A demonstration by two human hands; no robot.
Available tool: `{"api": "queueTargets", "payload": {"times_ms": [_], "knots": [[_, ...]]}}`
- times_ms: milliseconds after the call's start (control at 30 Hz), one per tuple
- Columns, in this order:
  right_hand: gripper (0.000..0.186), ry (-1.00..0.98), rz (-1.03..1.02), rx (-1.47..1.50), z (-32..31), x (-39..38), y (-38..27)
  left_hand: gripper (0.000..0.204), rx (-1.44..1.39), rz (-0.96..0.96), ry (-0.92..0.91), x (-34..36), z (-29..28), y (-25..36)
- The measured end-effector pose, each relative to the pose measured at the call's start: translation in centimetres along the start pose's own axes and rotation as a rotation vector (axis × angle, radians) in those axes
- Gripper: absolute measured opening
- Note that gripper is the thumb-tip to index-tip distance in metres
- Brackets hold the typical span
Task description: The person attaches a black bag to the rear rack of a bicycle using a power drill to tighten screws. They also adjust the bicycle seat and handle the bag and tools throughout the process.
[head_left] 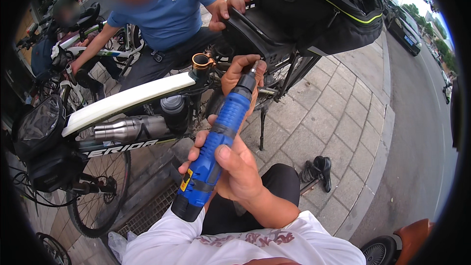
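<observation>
My right hand [235,172] is wrapped around a blue cylindrical power tool [228,113] with a black end, held diagonally in front of me. Beyond it, my left hand [234,76] has its fingers closed at the tool's metal tip [253,67]; whether they also grip something small there I cannot make out. Just left of that hand, a bicycle's copper-coloured clamp [201,58] tops the seat tube, beside the white top tube [127,100]. A black rack part [260,37] and a black bag [314,5] are above my hands.
A person in blue [162,14] grips the rack; another sits behind [68,17]. A steel bottle [125,128] and front bag [39,127] are on the bicycle. Black shoes [321,172] lie on the paving. A dark car [405,29] and orange vehicle [412,235] are at right.
</observation>
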State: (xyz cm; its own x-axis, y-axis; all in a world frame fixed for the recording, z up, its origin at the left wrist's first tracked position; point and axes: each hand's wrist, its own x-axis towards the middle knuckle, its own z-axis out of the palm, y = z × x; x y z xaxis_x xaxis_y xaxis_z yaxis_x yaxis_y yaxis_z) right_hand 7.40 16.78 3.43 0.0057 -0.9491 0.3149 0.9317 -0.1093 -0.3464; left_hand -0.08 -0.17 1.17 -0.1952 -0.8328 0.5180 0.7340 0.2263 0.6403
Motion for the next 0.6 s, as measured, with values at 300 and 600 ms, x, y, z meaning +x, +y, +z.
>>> {"api": "queueTargets", "payload": {"times_ms": [300,600], "knots": [[0.067,0.046,-0.05,-0.027,0.6,0.5,0.1,0.02,-0.053,0.016,-0.062,0.0,0.3,-0.3],[0.064,0.064,-0.092,0.031,1.8,1.3,0.7,0.022,-0.021,0.015,-0.071,-0.1,0.0,0.5]]}}
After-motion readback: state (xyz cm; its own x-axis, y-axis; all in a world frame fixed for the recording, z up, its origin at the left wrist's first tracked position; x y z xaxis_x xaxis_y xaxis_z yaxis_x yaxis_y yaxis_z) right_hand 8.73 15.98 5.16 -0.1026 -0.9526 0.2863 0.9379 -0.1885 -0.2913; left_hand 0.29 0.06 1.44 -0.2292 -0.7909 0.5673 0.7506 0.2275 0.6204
